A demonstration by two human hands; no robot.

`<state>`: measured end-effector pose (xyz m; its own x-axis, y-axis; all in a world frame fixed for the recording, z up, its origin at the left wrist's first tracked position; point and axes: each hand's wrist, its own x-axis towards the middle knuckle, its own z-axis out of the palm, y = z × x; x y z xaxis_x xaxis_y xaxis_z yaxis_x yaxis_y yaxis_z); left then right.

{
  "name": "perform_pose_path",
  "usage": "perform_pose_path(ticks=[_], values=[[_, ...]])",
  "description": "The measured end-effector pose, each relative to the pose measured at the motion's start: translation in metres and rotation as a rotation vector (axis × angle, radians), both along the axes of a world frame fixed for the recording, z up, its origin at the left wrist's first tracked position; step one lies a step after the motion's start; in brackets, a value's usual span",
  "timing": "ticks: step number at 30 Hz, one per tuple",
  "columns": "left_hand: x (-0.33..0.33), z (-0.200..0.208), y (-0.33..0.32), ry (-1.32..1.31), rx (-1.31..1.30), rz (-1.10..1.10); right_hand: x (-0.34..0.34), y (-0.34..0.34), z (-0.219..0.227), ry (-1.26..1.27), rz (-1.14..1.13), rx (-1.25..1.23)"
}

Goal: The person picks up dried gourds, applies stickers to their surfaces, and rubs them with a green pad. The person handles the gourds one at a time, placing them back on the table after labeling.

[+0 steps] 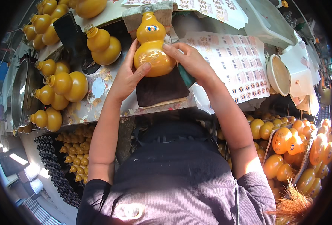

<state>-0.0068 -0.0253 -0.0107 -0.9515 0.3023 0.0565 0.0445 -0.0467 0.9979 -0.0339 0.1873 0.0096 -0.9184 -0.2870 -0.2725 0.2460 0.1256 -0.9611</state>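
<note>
Yeah, the yellow gourd bottle [153, 50] is clamped between left fingers [143, 70] and right fingers [172, 52]. Near right, an open container [307, 154] holds orange gourds [282, 141].

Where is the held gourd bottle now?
In the head view, the yellow gourd bottle is at upper centre, between the left hand and right hand, left of the sticker sheets.

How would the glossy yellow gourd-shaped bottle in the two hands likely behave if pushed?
The bottle may feel slippery, as its surface shines. Being round, it could roll if laid down. It seems stiff: its outline shows no dent.
</note>
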Motion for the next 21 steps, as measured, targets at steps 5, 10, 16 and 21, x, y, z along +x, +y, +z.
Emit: perform_pose_path(ticks=[5, 10, 16, 21], values=[[-0.005, 0.004, 0.0, -0.214, 0.239, 0.003, -0.001, -0.002, 0.003, -0.031, -0.001, 0.027], [-0.006, 0.007, 0.0, -0.306, 0.29, -0.018, -0.003, -0.003, -0.003, -0.007, -0.019, 0.029], [-0.008, 0.002, -0.004, -0.31, 0.391, -0.041, -0.004, -0.002, -0.003, -0.012, -0.009, 0.06], [-0.003, 0.0, -0.005, -0.146, 0.186, -0.064, -0.001, 0.013, 0.009, -0.167, -0.17, -0.412]])
